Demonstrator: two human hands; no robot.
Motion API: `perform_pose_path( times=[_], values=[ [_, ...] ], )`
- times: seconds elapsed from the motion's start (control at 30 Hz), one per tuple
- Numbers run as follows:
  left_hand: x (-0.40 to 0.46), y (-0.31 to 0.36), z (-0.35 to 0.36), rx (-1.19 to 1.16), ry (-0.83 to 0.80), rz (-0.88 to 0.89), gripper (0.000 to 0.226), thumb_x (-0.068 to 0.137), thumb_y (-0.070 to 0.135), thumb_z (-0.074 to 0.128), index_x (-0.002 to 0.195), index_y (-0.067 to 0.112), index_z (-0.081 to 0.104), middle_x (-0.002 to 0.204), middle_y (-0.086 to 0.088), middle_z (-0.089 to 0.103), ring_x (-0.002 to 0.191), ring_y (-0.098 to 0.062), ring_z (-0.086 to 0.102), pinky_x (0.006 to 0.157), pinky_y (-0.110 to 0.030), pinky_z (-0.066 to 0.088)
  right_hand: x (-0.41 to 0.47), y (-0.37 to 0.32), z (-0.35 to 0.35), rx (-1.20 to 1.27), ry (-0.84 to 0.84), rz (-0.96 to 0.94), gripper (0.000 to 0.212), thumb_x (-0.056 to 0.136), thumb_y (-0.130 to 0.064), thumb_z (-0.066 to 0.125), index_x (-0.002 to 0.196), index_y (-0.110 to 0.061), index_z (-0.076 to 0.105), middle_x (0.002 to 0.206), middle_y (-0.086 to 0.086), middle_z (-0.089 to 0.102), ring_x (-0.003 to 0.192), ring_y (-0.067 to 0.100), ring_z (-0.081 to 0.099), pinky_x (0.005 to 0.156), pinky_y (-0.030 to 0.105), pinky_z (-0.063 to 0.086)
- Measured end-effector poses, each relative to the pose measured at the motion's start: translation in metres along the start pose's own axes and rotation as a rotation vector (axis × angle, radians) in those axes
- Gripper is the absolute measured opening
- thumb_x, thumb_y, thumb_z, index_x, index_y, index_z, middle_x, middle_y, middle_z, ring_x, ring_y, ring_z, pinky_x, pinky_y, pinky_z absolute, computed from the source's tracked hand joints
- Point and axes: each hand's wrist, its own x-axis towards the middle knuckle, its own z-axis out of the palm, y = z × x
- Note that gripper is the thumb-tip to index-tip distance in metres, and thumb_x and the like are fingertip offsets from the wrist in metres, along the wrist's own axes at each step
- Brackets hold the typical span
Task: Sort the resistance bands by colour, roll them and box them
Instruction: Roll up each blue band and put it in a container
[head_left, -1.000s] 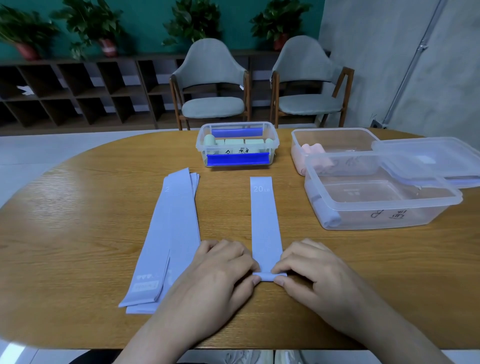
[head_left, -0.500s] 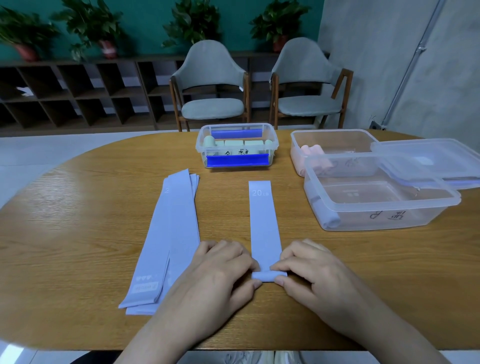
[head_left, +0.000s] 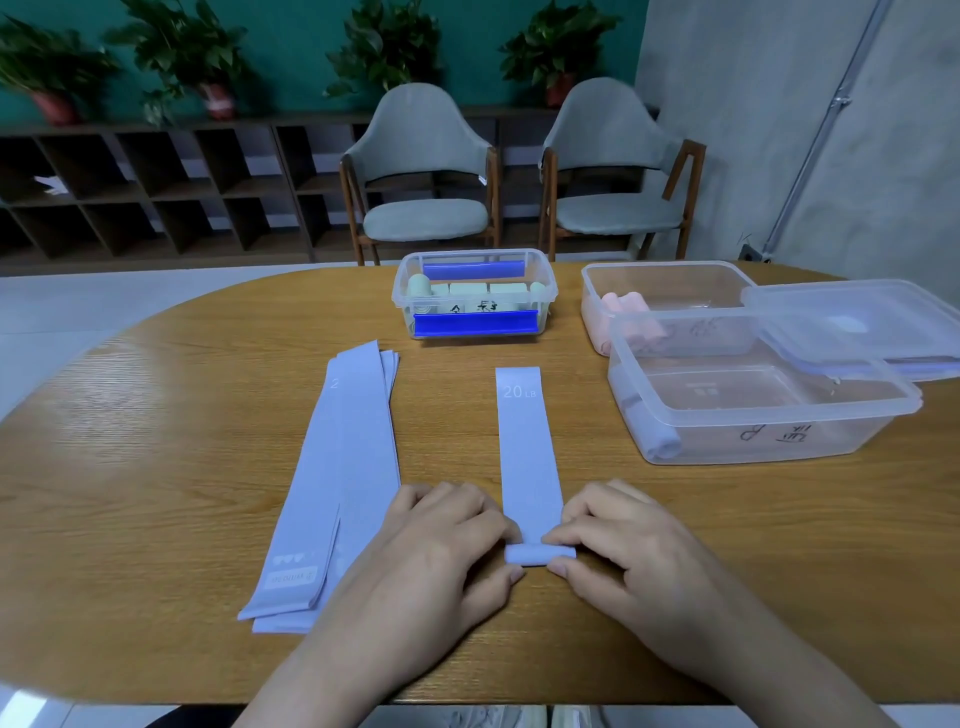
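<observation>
A lilac resistance band marked 20 LB (head_left: 525, 441) lies lengthwise on the wooden table (head_left: 156, 467), its near end wound into a small roll. My left hand (head_left: 441, 540) pinches the roll's left end and my right hand (head_left: 623, 545) pinches its right end. A stack of flat lilac bands (head_left: 343, 467) lies to the left, partly under my left hand. The nearest clear box (head_left: 753, 410) holds one rolled lilac band (head_left: 649, 426) at its left wall.
A clear box (head_left: 670, 291) behind the near one holds pink rolls (head_left: 628, 306). A small tub with blue clips (head_left: 472, 296) at the table's middle back holds pale green rolls. A clear lid (head_left: 862, 322) rests at the far right. Two chairs stand beyond the table.
The roll at the band's near end has grown a little thicker as both hands turned it forward. The band's far end has drawn slightly nearer.
</observation>
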Motion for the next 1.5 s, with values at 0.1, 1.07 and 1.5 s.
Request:
perform_pose_path(
  times=[0.1, 1.07, 1.5],
  values=[
    [0.0001, -0.0001, 0.0003, -0.005, 0.003, -0.01, 0.015, 0.096, 0.049, 0.054, 0.103, 0.038, 0.062, 0.1, 0.022, 0.051, 0.101, 0.003, 0.048, 0.097, -0.027, 0.033, 0.0001, -0.0004, -0.0009, 0.001, 0.002, -0.004, 0.022, 0.095, -0.048, 0.053, 0.103, -0.034, 0.069, 0.099, -0.025, 0.052, 0.1, 0.0, 0.049, 0.086, 0.021, 0.041],
    [0.0002, -0.0005, 0.0003, -0.002, 0.007, -0.03, 0.014, 0.096, 0.048, 0.055, 0.106, 0.039, 0.061, 0.102, 0.023, 0.052, 0.102, 0.002, 0.05, 0.098, -0.031, 0.036, 0.002, -0.0033, -0.0041, 0.005, -0.033, 0.047, 0.034, 0.094, -0.053, 0.048, 0.11, -0.032, 0.069, 0.103, -0.027, 0.053, 0.106, -0.004, 0.047, 0.091, 0.011, 0.034],
    [0.0004, 0.0003, -0.0004, -0.001, 0.013, -0.035, 0.016, 0.094, 0.049, 0.056, 0.106, 0.039, 0.06, 0.102, 0.023, 0.053, 0.103, 0.001, 0.051, 0.098, -0.034, 0.038, 0.002, -0.0059, -0.0059, 0.008, -0.035, 0.058, 0.033, 0.094, -0.052, 0.046, 0.106, -0.032, 0.069, 0.102, -0.026, 0.052, 0.105, -0.002, 0.048, 0.09, 0.013, 0.036]
  ],
)
